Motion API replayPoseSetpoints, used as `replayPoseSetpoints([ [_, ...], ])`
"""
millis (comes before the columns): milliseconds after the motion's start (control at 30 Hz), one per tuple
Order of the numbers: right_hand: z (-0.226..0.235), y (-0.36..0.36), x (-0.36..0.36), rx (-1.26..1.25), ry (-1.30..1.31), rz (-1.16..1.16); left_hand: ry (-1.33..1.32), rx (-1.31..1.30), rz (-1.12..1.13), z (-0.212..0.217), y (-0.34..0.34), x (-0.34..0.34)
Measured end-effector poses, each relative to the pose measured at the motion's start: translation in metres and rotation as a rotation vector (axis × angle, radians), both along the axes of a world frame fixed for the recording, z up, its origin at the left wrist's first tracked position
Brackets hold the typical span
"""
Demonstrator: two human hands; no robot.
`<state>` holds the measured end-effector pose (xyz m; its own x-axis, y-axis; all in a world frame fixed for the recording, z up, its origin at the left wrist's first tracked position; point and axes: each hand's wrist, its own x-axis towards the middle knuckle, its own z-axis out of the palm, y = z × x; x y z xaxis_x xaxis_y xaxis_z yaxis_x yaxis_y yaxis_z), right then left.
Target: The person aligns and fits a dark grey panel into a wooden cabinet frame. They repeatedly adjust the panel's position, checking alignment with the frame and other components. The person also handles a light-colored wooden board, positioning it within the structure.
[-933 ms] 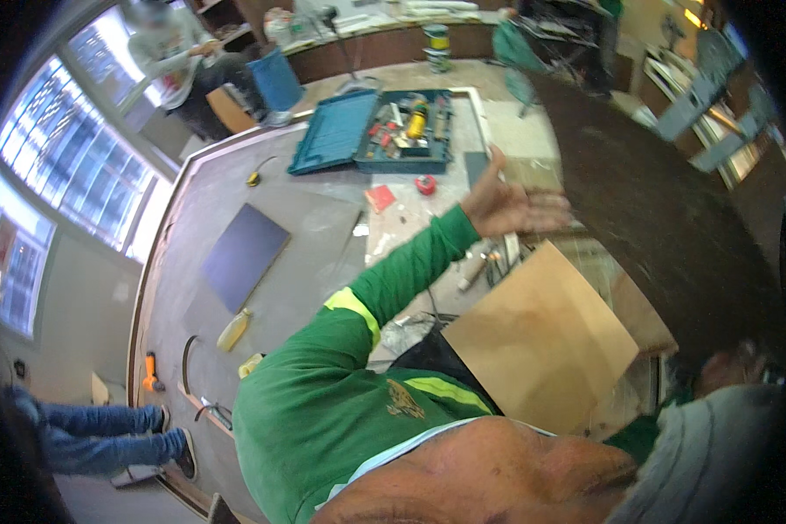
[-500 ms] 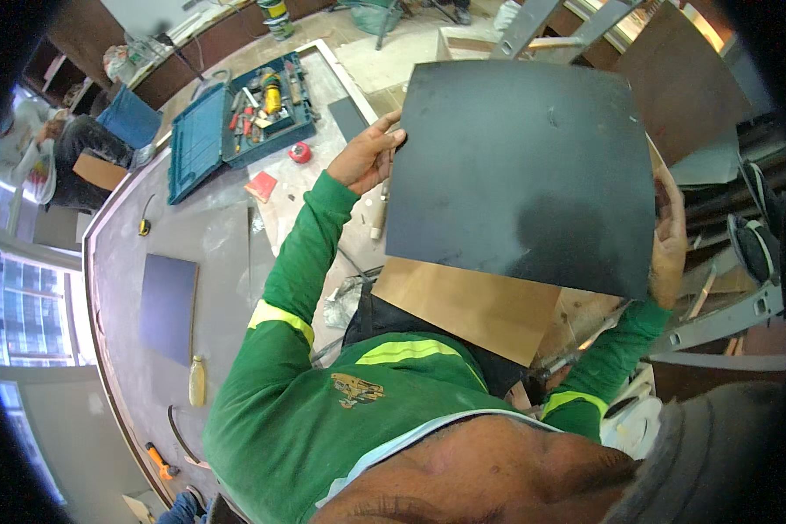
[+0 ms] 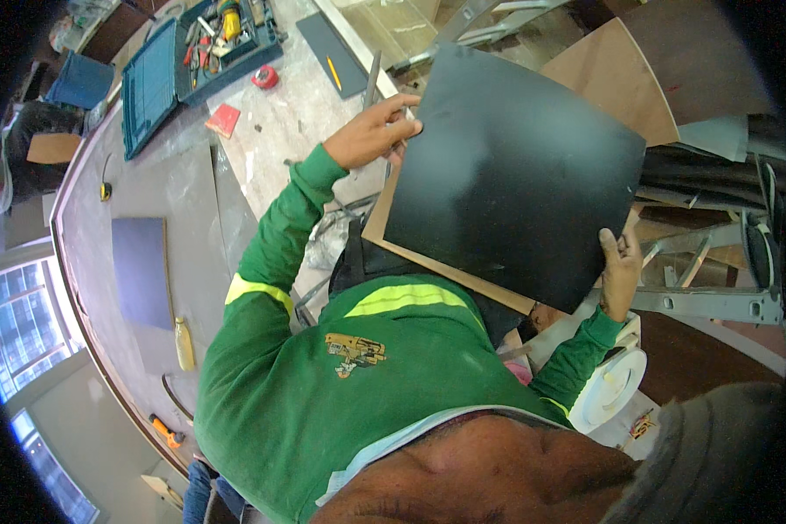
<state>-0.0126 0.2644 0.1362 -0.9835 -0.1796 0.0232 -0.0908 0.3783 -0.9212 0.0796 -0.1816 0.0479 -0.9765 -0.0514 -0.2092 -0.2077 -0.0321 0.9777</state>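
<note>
A square black panel (image 3: 515, 183) is tilted in front of my chest, held between both hands. My left hand (image 3: 374, 131) pinches its left edge near the upper corner, thumb on the dark face. On the lower right edge, my right hand (image 3: 620, 272) grips with the thumb on top and the other fingers mostly hidden behind. Beneath the panel a light brown board (image 3: 450, 272) shows along the left and lower edges; whether it touches the panel I cannot tell. Another brown board (image 3: 618, 80) sticks out past the panel's upper right side.
On the table to the left are a teal toolbox (image 3: 153, 92) with tools, a red tape measure (image 3: 265, 77), a red piece (image 3: 224, 120), a grey strip (image 3: 332, 48) under a pencil, a bluish panel (image 3: 140, 271) and a bottle (image 3: 183, 343). A ladder (image 3: 703, 304) stands at right.
The black panel has turned clockwise and dropped slightly, its upper right corner swinging down. My right hand has moved down and left along with it. The brown board at upper right has come into view.
</note>
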Motion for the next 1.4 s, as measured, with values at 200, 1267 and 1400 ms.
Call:
replayPoseSetpoints([
  [200,-0.009,0.045,-0.009,0.289,-0.052,-0.035,0.13,-0.142,-0.047,0.011,0.011,-0.009],
  [1267,0.023,-0.045,0.03,0.018,-0.157,-0.134,0.052,-0.354,0.142,-0.068,0.004,0.001],
  [1400,0.01,-0.026,0.026,0.1,-0.124,-0.136,0.001,-0.37,0.122,-0.051,0.007,-0.003],
])
